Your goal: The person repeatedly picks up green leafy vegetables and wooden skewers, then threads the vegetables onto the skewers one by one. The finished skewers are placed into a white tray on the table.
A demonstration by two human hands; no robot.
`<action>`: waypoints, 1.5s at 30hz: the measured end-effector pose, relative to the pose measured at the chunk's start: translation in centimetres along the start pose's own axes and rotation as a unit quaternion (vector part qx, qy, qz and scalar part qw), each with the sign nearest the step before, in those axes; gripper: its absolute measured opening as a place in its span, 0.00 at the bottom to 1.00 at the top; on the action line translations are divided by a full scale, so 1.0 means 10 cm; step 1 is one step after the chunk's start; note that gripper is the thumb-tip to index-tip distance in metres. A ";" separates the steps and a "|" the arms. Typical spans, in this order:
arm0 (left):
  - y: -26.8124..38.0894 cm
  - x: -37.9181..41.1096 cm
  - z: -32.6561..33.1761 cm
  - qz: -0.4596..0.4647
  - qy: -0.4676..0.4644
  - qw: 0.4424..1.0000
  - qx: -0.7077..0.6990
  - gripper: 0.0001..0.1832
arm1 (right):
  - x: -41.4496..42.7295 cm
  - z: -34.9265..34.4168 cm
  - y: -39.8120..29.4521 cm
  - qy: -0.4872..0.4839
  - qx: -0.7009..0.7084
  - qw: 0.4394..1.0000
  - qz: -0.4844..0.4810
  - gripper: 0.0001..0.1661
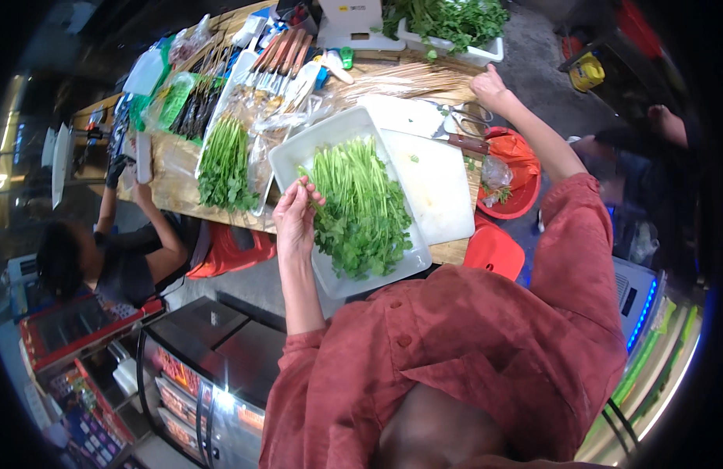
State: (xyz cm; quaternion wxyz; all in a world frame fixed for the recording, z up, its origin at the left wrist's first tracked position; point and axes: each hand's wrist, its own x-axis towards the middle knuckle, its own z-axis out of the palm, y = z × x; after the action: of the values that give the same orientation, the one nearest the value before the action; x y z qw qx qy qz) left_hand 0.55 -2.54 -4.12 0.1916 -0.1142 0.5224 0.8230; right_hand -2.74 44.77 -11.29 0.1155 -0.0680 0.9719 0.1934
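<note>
My left hand (298, 206) pinches a few sprigs of cilantro (323, 220) over the left side of a white plastic tray (294, 149). Inside the tray lies a broad layer of cilantro (361, 205), stems towards the far end and leaves towards me. My right hand (489, 89) is stretched out to the table's far right edge, fingers curled, at the end of a spread of bamboo skewers (408, 79). Whether it grips a skewer is hidden. A white cutting board (437, 193) lies under the tray's right side, with a wide-bladed cleaver (405, 114) and scissors (470, 114) beyond it.
Skewered cilantro (226, 170) rests on a tray to the left. More leafy greens (455, 23) fill a white tub at the back. A red basin (531, 193) and a red stool (495, 249) stand at the right. Another person (126, 252) works at the table's left end.
</note>
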 end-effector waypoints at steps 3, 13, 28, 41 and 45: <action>-0.02 -0.03 0.08 -0.003 -0.014 1.000 -0.005 0.17 | -0.65 -0.09 0.40 0.060 0.007 0.998 0.022 0.06; -0.02 -0.05 0.67 -0.016 -0.141 0.988 -0.055 0.21 | -1.89 -1.48 -0.38 0.110 0.390 0.914 -0.026 0.05; 0.20 -0.14 0.28 -0.003 -0.116 0.977 -0.180 0.08 | -1.60 -1.92 -1.02 0.192 0.894 0.405 0.000 0.06; 0.24 -0.45 0.57 -0.004 -0.262 0.948 -0.183 0.23 | -1.37 -2.92 -1.23 0.403 0.637 0.657 0.013 0.06; 0.35 -0.55 0.61 0.005 -0.248 0.953 -0.173 0.14 | -1.37 -2.72 -1.59 0.379 0.380 0.820 -0.199 0.22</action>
State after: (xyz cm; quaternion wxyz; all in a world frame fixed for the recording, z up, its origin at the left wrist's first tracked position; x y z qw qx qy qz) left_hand 4.07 0.58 3.44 0.2880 0.0647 0.3082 0.9044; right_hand 7.88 20.75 10.84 -0.2096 -0.2787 0.9007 -0.2591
